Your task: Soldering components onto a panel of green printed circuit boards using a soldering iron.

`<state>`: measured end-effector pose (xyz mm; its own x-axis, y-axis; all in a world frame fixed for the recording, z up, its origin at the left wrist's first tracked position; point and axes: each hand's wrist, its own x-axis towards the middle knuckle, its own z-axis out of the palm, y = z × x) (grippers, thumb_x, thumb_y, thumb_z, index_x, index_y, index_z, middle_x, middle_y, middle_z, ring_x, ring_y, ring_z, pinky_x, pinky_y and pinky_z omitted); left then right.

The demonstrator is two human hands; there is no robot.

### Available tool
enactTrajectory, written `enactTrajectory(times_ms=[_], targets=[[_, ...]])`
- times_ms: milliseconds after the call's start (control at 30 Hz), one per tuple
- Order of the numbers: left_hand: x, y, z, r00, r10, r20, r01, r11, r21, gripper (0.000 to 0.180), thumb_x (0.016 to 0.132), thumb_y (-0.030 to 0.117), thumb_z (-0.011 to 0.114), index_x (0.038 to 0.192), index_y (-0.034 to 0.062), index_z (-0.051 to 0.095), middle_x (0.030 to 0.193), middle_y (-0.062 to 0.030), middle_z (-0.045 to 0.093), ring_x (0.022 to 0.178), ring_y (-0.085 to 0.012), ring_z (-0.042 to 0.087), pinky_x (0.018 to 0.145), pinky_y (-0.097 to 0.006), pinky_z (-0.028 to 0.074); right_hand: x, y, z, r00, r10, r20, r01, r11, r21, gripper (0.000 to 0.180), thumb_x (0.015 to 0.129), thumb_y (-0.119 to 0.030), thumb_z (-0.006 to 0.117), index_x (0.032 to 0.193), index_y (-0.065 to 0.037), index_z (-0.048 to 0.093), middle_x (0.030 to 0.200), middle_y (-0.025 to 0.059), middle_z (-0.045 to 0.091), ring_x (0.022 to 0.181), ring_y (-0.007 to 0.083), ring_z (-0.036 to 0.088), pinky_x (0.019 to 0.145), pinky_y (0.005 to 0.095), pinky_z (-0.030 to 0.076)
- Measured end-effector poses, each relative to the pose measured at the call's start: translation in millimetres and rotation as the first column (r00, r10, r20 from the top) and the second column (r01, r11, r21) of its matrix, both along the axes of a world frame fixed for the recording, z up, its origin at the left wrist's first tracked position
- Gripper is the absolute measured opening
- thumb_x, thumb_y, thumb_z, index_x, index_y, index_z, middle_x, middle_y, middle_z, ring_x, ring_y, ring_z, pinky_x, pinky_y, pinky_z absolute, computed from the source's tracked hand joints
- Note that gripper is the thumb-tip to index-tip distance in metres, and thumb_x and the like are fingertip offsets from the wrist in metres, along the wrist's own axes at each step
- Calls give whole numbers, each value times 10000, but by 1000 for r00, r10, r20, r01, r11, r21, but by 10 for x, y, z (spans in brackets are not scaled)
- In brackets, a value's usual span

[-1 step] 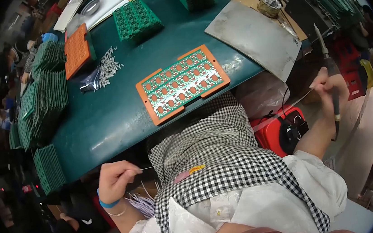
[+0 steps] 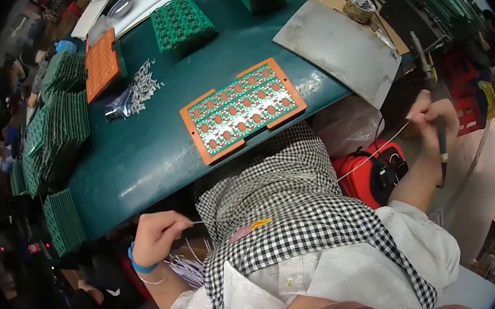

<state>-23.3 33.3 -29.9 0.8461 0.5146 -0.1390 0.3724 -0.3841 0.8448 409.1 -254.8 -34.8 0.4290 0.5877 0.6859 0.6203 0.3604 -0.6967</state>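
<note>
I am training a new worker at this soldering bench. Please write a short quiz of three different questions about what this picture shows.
1. True or false: the right hand holds the soldering iron away from the table, off its right end.
2. What does the left hand pinch? A) a thin wire B) a pair of scissors C) a green board
3. What colour is the frame around the green circuit panel in the middle of the table?

Key: 1 true. 2 A, the thin wire in front of the checked apron. 3 orange.
</note>
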Motion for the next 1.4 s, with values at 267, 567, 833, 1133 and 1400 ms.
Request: enactTrajectory(times_ms=[267, 567, 833, 1133, 1400], targets=[[1279, -459, -130, 891, -356, 283, 280, 920, 274, 600, 824, 162, 746, 1353, -5, 516, 1242, -204, 620, 1155, -374, 587, 974, -406, 483, -829, 1143, -255, 900, 369, 231, -338, 927, -163, 128, 806, -130, 616, 876, -77, 710, 733, 53, 673, 593, 189, 624, 525, 280, 472], [1611, -447, -241, 951, -117, 286, 166, 974, -154, 419, 866, 13, 692, 1267, 19, 572, 831, -80, 698, 707, -132, 669, 641, -267, 522, -637, 1032, -389, 975, 101, -199, -127, 984, -121, 221, 675, 22, 805, 813, -81, 666, 702, 56, 652, 617, 182, 643, 563, 300, 503], [1833, -293, -86, 940, -228, 254, 198, 971, 135, 106, 807, 38, 748, 894, 8, 696, 741, -123, 678, 596, -209, 644, 547, -309, 490, -630, 1286, -361, 958, 285, 18, -274, 935, -224, 197, 677, 23, 798, 772, -80, 659, 742, 35, 702, 619, 186, 658, 564, 298, 511], [1143, 7, -24, 954, 132, 271, -104, 988, -116, 42, 813, -3, 685, 797, -27, 655, 701, -43, 589, 600, -90, 516, 546, -229, 378, 1177, 648, 15, 738, -344, -581, 403, 915, -30, 510, 1019, -451, 496, 1112, 7, 698, 688, -23, 507, 540, 51, 457, 483, 206, 375], [880, 130, -244, 888, 320, 332, -325, 945, -40, 107, 904, 52, 682, 857, -19, 618, 749, 6, 527, 650, -53, 440, 581, -194, 322, 2252, 1178, -327, 586, -793, -164, 660, 585, -471, 241, 734, -266, 743, 831, -57, 669, 732, 63, 670, 664, 177, 651, 636, 312, 528]])
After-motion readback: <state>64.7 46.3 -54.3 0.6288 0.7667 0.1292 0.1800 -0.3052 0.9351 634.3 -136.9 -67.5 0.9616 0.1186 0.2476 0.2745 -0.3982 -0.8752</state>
